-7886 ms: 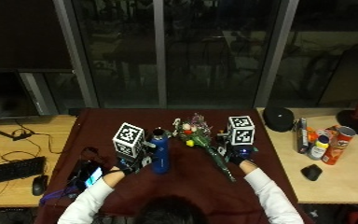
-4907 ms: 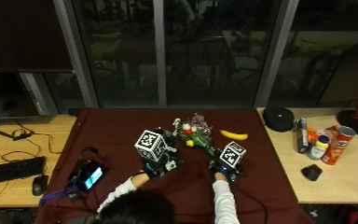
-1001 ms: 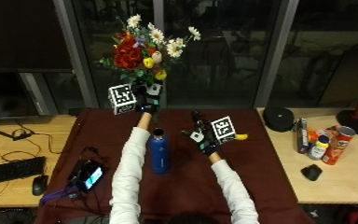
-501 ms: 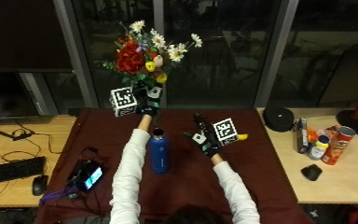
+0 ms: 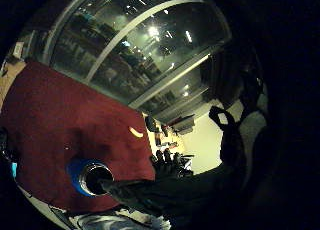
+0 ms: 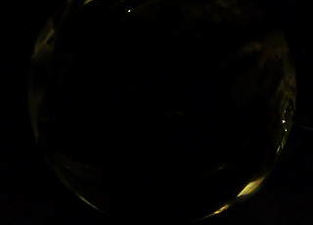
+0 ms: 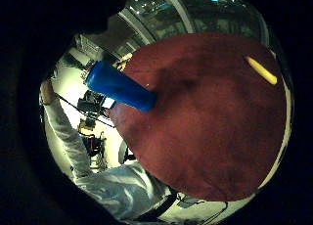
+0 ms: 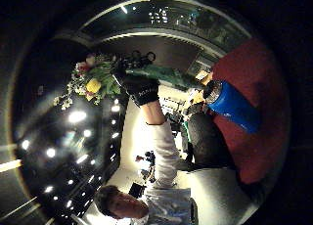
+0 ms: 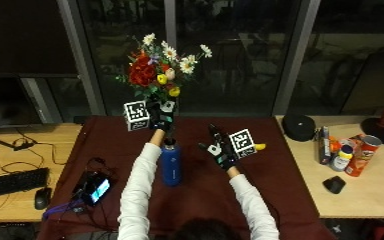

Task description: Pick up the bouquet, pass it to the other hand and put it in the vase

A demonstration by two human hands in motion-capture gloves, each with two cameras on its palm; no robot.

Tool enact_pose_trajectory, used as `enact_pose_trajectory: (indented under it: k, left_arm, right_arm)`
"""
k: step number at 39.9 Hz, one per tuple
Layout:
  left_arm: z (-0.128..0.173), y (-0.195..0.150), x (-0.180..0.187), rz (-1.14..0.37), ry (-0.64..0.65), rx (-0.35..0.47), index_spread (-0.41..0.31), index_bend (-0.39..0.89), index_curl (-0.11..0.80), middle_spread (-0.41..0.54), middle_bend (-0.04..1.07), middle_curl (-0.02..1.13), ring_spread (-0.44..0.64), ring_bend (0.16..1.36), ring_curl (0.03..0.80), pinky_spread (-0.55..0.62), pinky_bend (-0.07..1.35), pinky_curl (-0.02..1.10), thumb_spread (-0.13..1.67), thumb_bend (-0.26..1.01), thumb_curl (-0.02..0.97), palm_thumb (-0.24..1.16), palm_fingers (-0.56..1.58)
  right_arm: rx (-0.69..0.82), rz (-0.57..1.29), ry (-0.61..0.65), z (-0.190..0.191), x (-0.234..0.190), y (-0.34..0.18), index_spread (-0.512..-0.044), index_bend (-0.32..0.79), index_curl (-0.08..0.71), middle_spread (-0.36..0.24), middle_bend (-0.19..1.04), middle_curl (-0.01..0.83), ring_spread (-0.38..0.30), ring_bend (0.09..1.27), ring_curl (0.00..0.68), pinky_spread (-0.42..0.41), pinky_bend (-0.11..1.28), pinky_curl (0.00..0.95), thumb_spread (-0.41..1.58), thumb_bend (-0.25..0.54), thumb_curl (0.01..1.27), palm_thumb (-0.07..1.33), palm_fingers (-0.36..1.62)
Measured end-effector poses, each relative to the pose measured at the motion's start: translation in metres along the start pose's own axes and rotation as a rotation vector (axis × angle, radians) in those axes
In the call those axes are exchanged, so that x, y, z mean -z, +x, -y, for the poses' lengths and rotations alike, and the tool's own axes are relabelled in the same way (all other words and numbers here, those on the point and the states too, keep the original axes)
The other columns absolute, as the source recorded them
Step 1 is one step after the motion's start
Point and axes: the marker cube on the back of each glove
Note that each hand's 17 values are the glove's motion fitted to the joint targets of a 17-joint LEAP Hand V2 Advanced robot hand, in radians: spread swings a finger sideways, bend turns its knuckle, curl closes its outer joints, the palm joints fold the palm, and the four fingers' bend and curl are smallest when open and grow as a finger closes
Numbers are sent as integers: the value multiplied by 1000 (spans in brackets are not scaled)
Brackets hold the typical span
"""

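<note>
The left hand (image 9: 160, 118) grips the bouquet (image 9: 159, 70) by its stems above the blue vase (image 9: 171, 165); the right hand (image 9: 220, 147) hovers open-fingered. Light, top-heavy, fragile blooms: best held low.

We see a bench (image 9: 39, 137) of pale wood with a dark red cloth (image 9: 198, 200) spread over its middle, and behind it tall dark windows (image 9: 238, 55) split by grey upright frames (image 9: 297, 55). On the left sit a black keyboard (image 9: 9, 182), a mouse (image 9: 41, 198) and a dark screen (image 9: 19, 60). On the right stand cans (image 9: 362, 155) and bottles (image 9: 342, 157).
</note>
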Motion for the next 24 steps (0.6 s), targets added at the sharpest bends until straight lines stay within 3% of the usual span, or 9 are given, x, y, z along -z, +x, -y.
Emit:
enact_pose_trajectory:
  k: [8,14,17,19,20,21,22,23,24]
  left_arm:
    - [-5,-28,-6,7,-29,-10,-348,451,570,-309,717,537,-379,768,475,-382,593,414,170,-33,781,803,1396]
    - [-16,-36,-3,-1,-60,38,-349,447,573,-310,714,536,-379,766,476,-383,588,413,175,-33,784,804,1391]
    - [-27,-46,2,28,-165,75,-345,441,574,-310,720,539,-378,753,473,-383,584,412,182,-36,786,798,1379]
    - [-36,-65,8,87,-328,105,-344,429,572,-308,720,538,-375,740,470,-385,582,412,191,-39,786,791,1361]
    - [-42,-78,12,128,-430,119,-296,280,534,-285,638,518,-336,672,449,-344,582,416,284,-62,776,749,939]
    - [-48,-92,18,171,-529,132,-216,239,534,-208,574,512,-171,565,436,-119,346,351,445,-196,711,507,205]
    - [-54,-104,23,212,-610,143,-244,296,582,-240,709,622,-264,681,547,-212,494,470,467,-102,725,573,678]
    - [-60,-116,30,249,-664,152,-182,238,536,-183,580,545,-122,558,465,-45,331,388,528,-149,688,466,196]
    - [-65,-128,36,283,-695,157,-123,103,507,-42,410,525,-11,579,509,46,418,444,575,-140,661,427,-282]
  right_arm:
    - [-53,-5,-13,-4,-1,0,-408,132,201,-89,196,352,-25,491,301,241,539,336,1021,-23,440,678,207]
    - [-63,10,-30,-9,0,-3,-403,140,211,-78,190,347,-24,477,296,244,523,334,1024,-23,439,683,222]
    - [-67,-10,-27,-9,2,6,-400,137,214,-75,189,344,-24,473,295,245,518,334,1025,-24,439,684,224]
    - [-77,-19,-30,-12,4,10,-398,138,216,-74,187,342,-24,471,295,245,515,334,1025,-24,438,685,226]
    - [-81,-18,-34,-14,5,11,-394,148,220,-70,186,341,-18,466,294,245,510,334,1026,-24,438,685,229]
    - [-85,-15,-39,-16,6,13,-394,153,224,-69,186,340,-17,461,292,249,504,333,1026,-22,439,687,229]
    - [-91,-14,-43,-18,7,14,-392,148,225,-68,184,339,-16,461,294,246,505,335,1026,-23,439,688,232]
    - [-99,-15,-45,-20,9,17,-392,150,227,-67,185,338,-15,457,292,250,500,333,1027,-23,440,688,231]
    - [-108,-18,-45,-22,10,19,-391,155,230,-65,184,337,-15,455,291,250,494,331,1030,-22,440,690,233]
